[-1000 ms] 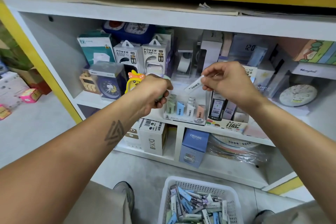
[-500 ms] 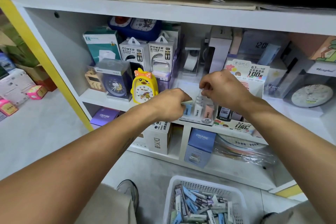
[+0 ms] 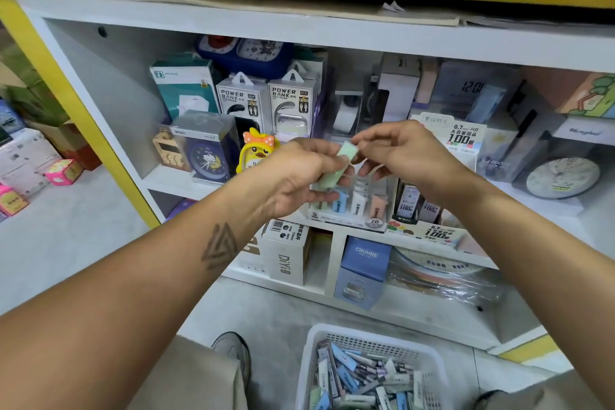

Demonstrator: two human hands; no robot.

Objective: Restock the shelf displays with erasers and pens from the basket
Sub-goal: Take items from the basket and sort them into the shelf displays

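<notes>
My left hand (image 3: 301, 176) grips a pale green eraser (image 3: 336, 165) in front of the shelf. My right hand (image 3: 404, 151) pinches the eraser's upper end with thumb and forefinger. Both hands hover just above a clear display box (image 3: 352, 210) holding rows of green, blue, white and peach erasers on the middle shelf. A white basket (image 3: 372, 336) with several erasers and pens sits on the floor below.
A pencil-lead display (image 3: 429, 233) stands right of the eraser box. A yellow duck clock (image 3: 256, 150) and boxed blue clock (image 3: 206, 150) stand to the left, power bank boxes (image 3: 266, 103) behind. Cartons fill the lower shelf. My shoe (image 3: 233, 353) is beside the basket.
Both hands rose from the display box. My right hand put down the white eraser and now pinches the green eraser that my left hand holds.
</notes>
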